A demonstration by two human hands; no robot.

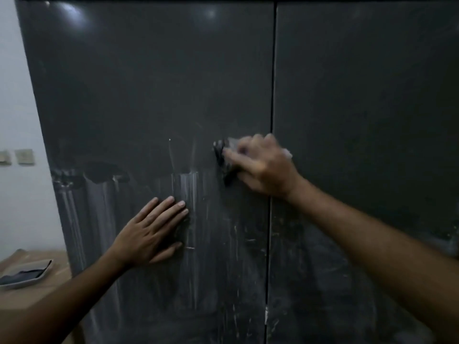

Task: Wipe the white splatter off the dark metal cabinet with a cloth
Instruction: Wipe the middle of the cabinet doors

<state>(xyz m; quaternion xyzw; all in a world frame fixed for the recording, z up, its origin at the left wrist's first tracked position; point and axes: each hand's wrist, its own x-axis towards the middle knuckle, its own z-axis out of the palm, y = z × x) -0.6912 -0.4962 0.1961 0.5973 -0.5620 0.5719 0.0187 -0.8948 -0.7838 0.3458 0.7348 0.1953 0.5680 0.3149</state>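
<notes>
My right hand [260, 165] grips the cloth [223, 155] against the cabinet [149, 83] door. My left hand [154, 232] lies flat, fingers straight, over the white splatter [193, 189].

At the far left a pale wall [17, 95] runs down the edge of the view. Two small square plates [23, 156], likely switches or sockets, sit side by side on it, the left one cut off by the frame. Below them, in the lower left corner, lies a light brown surface [32, 294], perhaps a table or cardboard. A shallow white tray [46, 269] rests on it, tilted slightly, with something dark and crumpled [19, 276] lying inside; what it is cannot be told.
</notes>
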